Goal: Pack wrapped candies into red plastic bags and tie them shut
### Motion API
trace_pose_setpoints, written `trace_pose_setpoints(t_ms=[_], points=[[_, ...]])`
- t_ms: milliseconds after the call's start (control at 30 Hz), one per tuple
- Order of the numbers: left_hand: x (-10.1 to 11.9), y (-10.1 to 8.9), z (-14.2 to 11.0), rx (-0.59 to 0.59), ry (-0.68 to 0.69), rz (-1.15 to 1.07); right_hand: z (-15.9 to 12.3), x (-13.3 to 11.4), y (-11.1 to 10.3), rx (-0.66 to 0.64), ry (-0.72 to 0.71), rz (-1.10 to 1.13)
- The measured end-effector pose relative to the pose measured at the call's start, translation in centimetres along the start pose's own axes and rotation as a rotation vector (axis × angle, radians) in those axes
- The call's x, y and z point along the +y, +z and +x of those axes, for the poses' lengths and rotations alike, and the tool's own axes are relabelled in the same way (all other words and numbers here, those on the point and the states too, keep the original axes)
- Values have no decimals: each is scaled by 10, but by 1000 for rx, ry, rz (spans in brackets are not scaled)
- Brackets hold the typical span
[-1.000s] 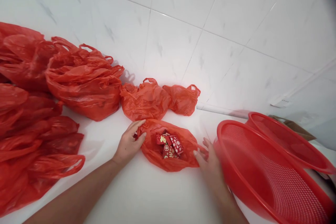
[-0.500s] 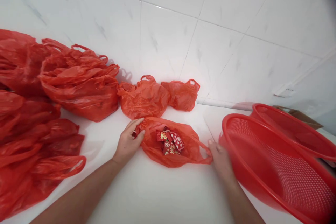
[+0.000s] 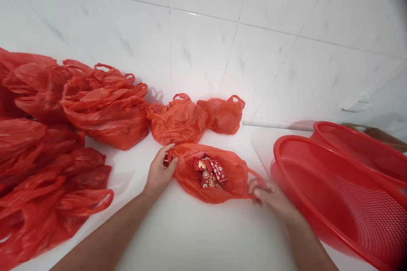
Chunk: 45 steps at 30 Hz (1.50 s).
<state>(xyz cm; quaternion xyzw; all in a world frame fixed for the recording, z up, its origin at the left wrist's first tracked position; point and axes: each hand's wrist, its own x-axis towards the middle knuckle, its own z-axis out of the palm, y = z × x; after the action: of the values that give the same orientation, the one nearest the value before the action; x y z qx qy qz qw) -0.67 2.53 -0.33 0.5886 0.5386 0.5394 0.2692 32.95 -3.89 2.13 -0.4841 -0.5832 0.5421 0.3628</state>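
Note:
A red plastic bag (image 3: 197, 192) lies on the white table with its mouth spread upward. Inside it are several small red packets (image 3: 212, 174), some with gold print and one with white dots. My left hand (image 3: 161, 169) is closed on the bag's left end, and a bit of dark red wrapping shows beside its fingers. At the other end, my right hand (image 3: 267, 192) has its fingers curled through and around the bag's handle loop.
Two more red bags (image 3: 179, 120) stand against the white tiled wall. A heap of full red bags (image 3: 104, 106) takes up the left side. Two red plastic baskets with mesh walls, the nearer basket (image 3: 280, 152) close by my right forearm, stand on the right.
My right hand has gone from beside the handle to curling its fingers around it. My left hand keeps its hold on the bag. The view has shifted slightly.

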Motion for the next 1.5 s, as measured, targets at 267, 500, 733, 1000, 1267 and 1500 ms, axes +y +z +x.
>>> trace_pose_setpoints(t_ms=[267, 500, 733, 1000, 1267, 1500], points=[[5, -8, -1, 130, 518, 377, 2, 5, 0, 5, -110, 214], [36, 18, -24, -376, 955, 381, 9, 11, 13, -157, -11, 117], [41, 34, -35, -606, 496, 600, 7, 7, 13, -145, 78, 52], [33, 28, -32, -487, 223, 611, 6, 2, 13, -161, 120, 29], [31, 27, -29, -459, 105, 547, 5, -2, 14, -153, 136, 4], [23, 24, -34, -511, 379, 519, 5, -1, 12, -150, 138, 20]])
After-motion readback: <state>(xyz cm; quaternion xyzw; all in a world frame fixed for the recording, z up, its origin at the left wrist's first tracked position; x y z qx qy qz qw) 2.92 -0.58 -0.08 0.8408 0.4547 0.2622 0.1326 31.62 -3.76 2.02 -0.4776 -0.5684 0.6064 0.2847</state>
